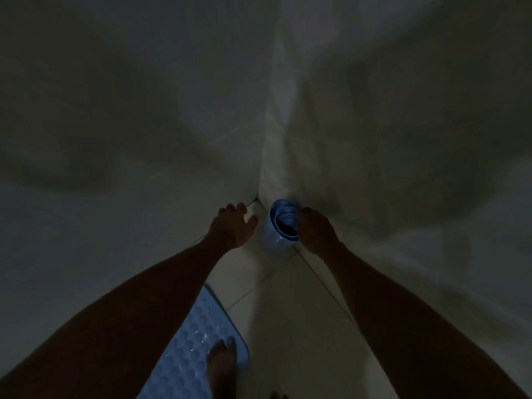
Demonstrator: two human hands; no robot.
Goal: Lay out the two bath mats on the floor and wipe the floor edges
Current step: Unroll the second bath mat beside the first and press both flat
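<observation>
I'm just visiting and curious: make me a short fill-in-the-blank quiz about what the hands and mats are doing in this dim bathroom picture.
1. The right hand grips a ____ bath mat standing in the corner.
2. The left hand is open and holds ____.
3. The flat mat already lies on the ____.
4. A bare ____ rests on the flat mat's edge.

Missing words: rolled-up; nothing; floor; foot
</observation>
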